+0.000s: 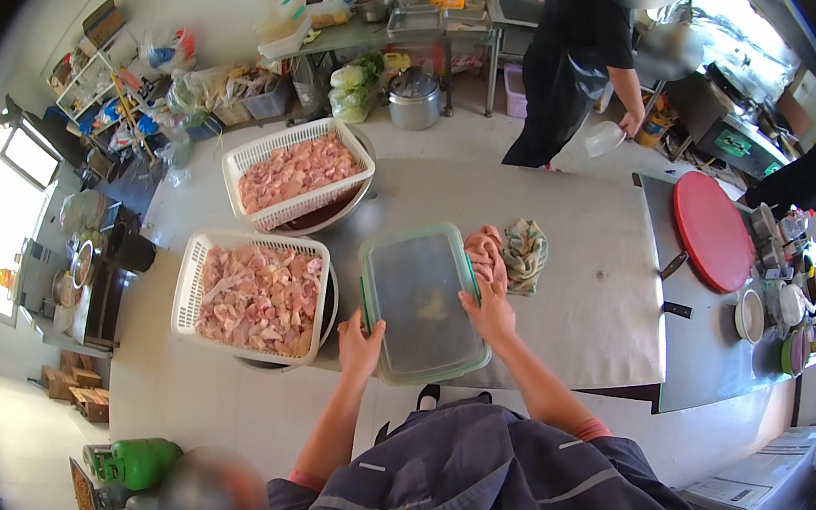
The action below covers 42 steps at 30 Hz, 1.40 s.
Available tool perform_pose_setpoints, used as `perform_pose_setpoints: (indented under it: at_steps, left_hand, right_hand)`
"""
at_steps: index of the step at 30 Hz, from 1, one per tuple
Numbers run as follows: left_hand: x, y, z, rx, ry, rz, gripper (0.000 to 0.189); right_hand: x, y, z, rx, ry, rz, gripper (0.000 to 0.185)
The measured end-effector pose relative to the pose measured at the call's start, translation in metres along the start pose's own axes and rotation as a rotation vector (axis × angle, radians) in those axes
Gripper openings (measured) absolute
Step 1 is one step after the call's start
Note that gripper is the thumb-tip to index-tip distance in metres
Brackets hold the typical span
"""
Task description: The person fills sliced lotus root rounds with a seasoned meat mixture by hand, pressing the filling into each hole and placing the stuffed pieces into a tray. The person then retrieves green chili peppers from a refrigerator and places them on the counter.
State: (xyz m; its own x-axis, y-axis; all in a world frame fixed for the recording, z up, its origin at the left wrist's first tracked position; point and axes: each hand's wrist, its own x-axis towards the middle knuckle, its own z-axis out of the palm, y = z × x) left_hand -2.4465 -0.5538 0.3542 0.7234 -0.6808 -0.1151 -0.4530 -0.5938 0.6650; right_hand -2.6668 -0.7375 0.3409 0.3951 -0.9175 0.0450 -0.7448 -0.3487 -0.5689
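A lidded plastic food container [419, 284] with a translucent lid and green rim lies before me at the near edge of the steel table [572, 236]. My left hand [360, 345] grips its left side and my right hand [491, 312] its right side. Something pale shows dimly through the lid. To the left, a white plastic basket [187, 314] full of raw chicken pieces [262, 298] rests over a bowl. Behind it a second white basket [231, 171] of chicken pieces sits tilted on a steel basin [349, 205]. A pink cloth [485, 250] and a patterned cloth [527, 256] lie beside the container.
A person [566, 55] in dark clothes holds a white bowl [604, 138] beyond the table. At right are a red round cutting board [713, 231], two knives [678, 309] and several bowls. A pressure cooker [414, 97] stands on the floor behind. Gas cylinders [141, 461] stand at lower left.
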Motion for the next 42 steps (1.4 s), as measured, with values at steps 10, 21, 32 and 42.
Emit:
perform_pose_setpoints:
  at_steps: [10, 21, 32, 42]
  left_hand:
    - [0.022, -0.022, 0.006, -0.47, -0.211, -0.208, 0.065]
    - [0.026, -0.012, 0.032, -0.469, -0.023, -0.037, 0.055]
    - [0.034, -0.044, 0.052, -0.249, 0.033, 0.187, 0.053]
    - [0.061, -0.06, 0.044, -0.231, -0.024, 0.166, 0.055]
  right_hand:
    - [0.018, -0.001, -0.015, 0.252, -0.087, 0.022, 0.061]
    - [0.04, 0.018, 0.05, 0.445, 0.049, -0.163, 0.062]
    - [0.034, -0.001, 0.055, 0.358, 0.145, -0.224, 0.045]
    - [0.032, -0.013, 0.038, 0.329, 0.111, -0.139, 0.05]
